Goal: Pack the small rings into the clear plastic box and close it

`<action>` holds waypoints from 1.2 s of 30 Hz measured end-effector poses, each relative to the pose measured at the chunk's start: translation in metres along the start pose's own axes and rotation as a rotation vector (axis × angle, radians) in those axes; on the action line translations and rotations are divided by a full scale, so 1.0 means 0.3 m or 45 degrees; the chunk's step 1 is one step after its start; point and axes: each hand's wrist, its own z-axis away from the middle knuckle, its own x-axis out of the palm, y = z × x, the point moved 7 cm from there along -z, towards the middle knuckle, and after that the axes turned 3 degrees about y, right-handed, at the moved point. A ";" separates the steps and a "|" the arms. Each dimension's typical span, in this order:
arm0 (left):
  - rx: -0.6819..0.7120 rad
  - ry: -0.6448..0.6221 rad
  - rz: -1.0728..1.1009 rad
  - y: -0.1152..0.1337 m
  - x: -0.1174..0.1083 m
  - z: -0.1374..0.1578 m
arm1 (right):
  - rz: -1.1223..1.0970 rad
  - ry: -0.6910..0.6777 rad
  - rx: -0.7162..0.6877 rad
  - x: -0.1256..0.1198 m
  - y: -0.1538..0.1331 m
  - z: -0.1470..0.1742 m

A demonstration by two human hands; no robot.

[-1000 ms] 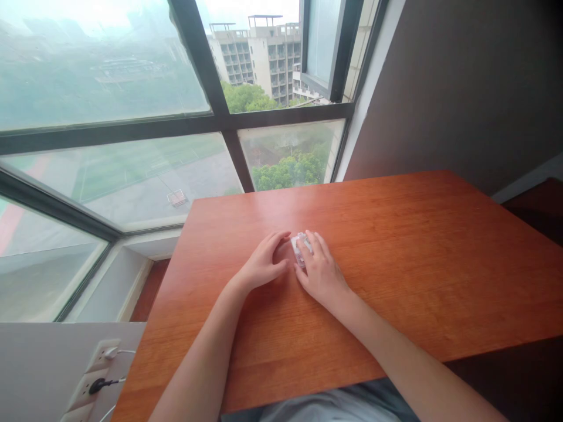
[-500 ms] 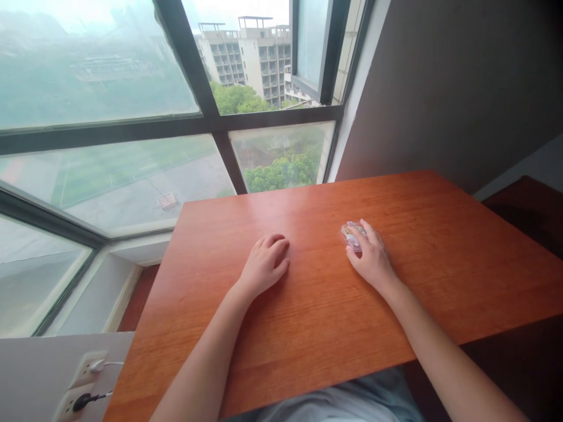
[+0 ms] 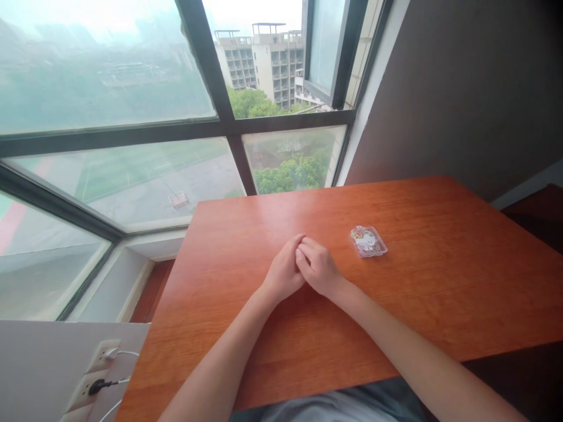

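In the head view, my left hand (image 3: 285, 271) and my right hand (image 3: 320, 266) meet above the near middle of the wooden table. The right fingers are folded against the left ones, and both hands are closed together. No object shows between them, though the palms are hidden. To the right of the hands, apart from them, a small clear plastic box (image 3: 369, 241) lies flat on the table. Small white and yellowish pieces show inside it, too small to name.
The reddish-brown wooden table (image 3: 440, 258) reaches to a dark-framed window (image 3: 237, 125). A dark grey wall (image 3: 457, 88) stands at the right. Wall sockets (image 3: 94, 369) with a white plug and a black plug are low on the left.
My right hand has left the clear plastic box and moved left to join my left hand. The box stays on the table. The view has shifted slightly.
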 end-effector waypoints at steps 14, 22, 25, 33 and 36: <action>-0.090 -0.260 0.126 0.000 0.012 -0.014 | -0.007 -0.164 0.083 0.078 0.042 0.034; -0.058 -0.271 0.064 -0.003 0.010 -0.013 | 0.026 -0.190 0.057 0.080 0.036 0.037; -0.058 -0.277 0.045 -0.004 0.010 -0.013 | 0.032 -0.192 0.056 0.080 0.035 0.037; -0.058 -0.281 0.048 -0.008 0.011 -0.010 | 0.077 -0.196 0.045 0.084 0.040 0.038; -0.059 -0.282 0.045 -0.010 0.011 -0.010 | 0.095 -0.199 0.051 0.085 0.041 0.038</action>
